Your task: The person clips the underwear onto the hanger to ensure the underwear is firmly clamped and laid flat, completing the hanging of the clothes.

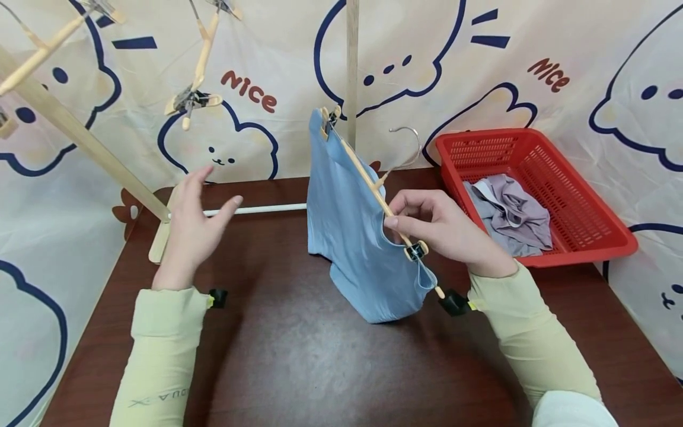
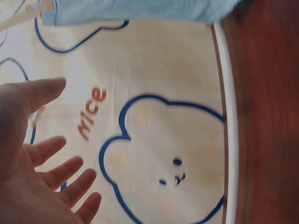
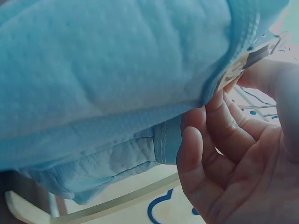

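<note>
Cloth (image 1: 358, 237) partly hides the right hand (image 1: 445, 230), its grip pinching a hanger (image 1: 368, 178); the left hand (image 1: 193, 222) is spread loose

Light-blue garment (image 1: 363, 243) mid-frame, bright red basket (image 1: 581, 207) at right, and the cream backdrop (image 1: 288, 35) up top is all navy-doodled.

Room to pass lies left of centre, between the left hand (image 1: 194, 228) and the blue garment (image 1: 357, 249); the hanger (image 1: 368, 179) (its hook (image 1: 418, 148) jutting up) bars the centre, a red basket (image 1: 581, 255) the right, a wooden post (image 1: 96, 151) the upper left.
</note>
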The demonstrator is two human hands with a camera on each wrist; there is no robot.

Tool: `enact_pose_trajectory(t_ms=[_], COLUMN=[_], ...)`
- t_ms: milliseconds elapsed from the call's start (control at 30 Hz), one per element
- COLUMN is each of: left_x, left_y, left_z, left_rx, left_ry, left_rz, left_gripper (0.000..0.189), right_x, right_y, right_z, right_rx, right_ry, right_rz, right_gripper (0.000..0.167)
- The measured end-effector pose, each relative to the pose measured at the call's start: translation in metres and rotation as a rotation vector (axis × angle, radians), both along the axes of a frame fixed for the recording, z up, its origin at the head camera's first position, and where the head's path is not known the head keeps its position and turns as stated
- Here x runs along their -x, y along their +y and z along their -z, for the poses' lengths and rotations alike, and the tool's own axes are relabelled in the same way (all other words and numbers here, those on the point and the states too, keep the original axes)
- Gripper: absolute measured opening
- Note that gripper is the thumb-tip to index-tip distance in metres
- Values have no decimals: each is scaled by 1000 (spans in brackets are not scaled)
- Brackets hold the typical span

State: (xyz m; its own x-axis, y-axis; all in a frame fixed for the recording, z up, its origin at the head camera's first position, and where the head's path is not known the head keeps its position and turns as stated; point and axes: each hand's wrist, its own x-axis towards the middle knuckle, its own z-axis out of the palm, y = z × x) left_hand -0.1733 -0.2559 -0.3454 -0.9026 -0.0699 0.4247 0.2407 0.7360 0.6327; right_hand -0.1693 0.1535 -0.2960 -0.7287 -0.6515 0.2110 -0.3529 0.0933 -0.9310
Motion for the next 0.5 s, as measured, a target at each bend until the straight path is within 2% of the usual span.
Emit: enact_pose_trajectory(t_ms=[367,500], left_x=[5,8], left_y=[-48,-61], left_z=[-7,-9], left_rx=[-73,-126], left_ry=[37,11], left_rz=[-287,-396], left_gripper=[74,77], right_x=[12,16], right_y=[-6,-7], right_z=[-22,-28], right_rx=[5,6], right_ry=[40,61], right_rz=[28,41], right_gripper=[7,6])
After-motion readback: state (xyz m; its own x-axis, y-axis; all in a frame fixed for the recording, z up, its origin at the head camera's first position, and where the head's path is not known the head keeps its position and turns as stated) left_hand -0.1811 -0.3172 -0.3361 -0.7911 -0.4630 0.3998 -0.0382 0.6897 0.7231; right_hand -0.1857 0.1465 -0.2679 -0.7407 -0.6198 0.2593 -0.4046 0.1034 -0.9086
